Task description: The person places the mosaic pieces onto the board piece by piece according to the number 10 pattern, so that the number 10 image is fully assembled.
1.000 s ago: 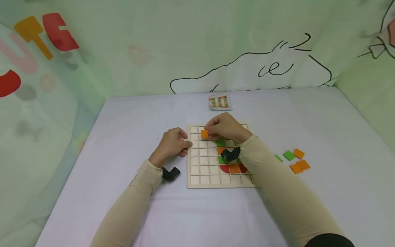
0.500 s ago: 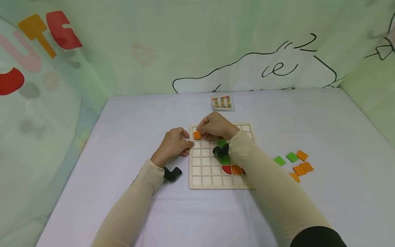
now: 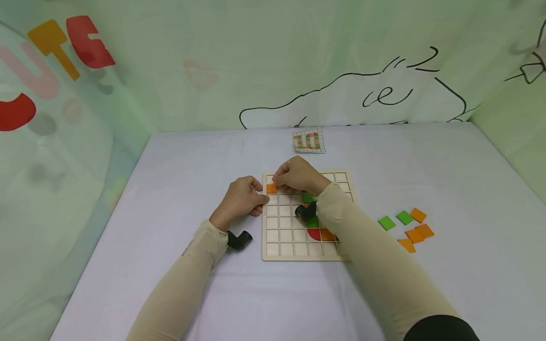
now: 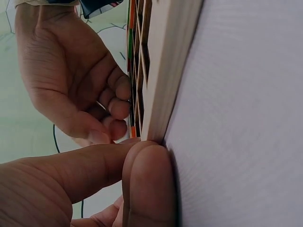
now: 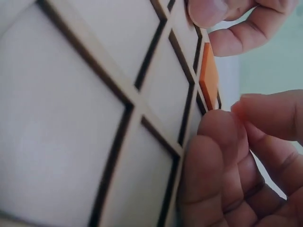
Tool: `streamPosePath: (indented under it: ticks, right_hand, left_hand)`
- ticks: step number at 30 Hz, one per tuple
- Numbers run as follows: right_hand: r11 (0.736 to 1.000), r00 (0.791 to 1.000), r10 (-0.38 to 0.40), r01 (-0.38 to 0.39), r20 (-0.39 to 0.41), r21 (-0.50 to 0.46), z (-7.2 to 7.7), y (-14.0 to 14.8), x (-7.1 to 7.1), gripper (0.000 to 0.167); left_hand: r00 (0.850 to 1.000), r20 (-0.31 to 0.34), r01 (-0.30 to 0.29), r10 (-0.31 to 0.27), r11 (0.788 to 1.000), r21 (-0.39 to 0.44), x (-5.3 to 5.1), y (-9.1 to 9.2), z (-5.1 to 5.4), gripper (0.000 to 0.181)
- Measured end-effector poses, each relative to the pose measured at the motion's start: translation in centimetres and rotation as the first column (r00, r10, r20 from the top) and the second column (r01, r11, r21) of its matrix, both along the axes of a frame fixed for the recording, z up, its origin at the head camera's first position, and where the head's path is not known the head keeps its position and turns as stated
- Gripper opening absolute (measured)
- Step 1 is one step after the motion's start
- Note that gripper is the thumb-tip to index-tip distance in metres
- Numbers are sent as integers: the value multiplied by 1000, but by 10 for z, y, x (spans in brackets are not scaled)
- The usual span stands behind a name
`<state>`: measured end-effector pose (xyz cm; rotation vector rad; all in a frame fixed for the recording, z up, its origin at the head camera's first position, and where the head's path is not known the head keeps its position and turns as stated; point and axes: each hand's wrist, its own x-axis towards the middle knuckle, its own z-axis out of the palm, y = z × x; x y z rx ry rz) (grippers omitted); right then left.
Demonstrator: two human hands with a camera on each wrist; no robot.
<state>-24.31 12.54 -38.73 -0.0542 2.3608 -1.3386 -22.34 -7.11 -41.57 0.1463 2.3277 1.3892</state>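
A wooden grid board (image 3: 285, 237) lies flat on the table, with several green, orange and red pieces set in its cells. My left hand (image 3: 239, 196) holds the board's left edge, the thumb over the rim and fingers along its side. Above the board's upper left part, my right hand (image 3: 298, 174) pinches at an orange square tile (image 3: 271, 188) near the left rim. Seen from the right wrist, the orange tile (image 5: 209, 75) sits in a cell, slightly raised, with my right fingertips (image 5: 218, 124) at its near end. My right hand and sleeve hide some set pieces.
To the right lie loose green tiles (image 3: 386, 222) and several orange tiles (image 3: 414, 236) on the white table (image 3: 204, 303). A printed pattern card (image 3: 309, 140) lies behind the board. Black wrist devices (image 3: 240, 240) hang at both cuffs.
My right hand has moved left across the board with the orange tile, which has come down into a cell by the left rim. My left hand has stayed on the board's edge.
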Motion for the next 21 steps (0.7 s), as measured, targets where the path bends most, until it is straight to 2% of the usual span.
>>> streamPosePath:
  ticks: [4,6,12,17,21]
  right_hand:
    - [999,999,-24,23,-48,-27,4,18,10,22]
    - [999,996,-46,45,-71,-10,10,33,19,24]
    - [980,985,-129,144,-110,139,24,101,52,29]
    - [951,982,-170,186,-83,247,24,170,83,36]
    - [942,989,-146,143,-14,305,20,205,107,38]
  left_hand:
    - [1000,11,3,-3,1000,5,0,0,0,28]
    - [1000,17,-1,1,1000,-1,0,-1,1,29]
    - [1000,13,-10,10,999,-44,3,-5,4,28]
    - [1000,10,7,-6,999,-39,3,-4,4,28]
    - [1000,16,3,-2,1000,-20,2,-1,2,29]
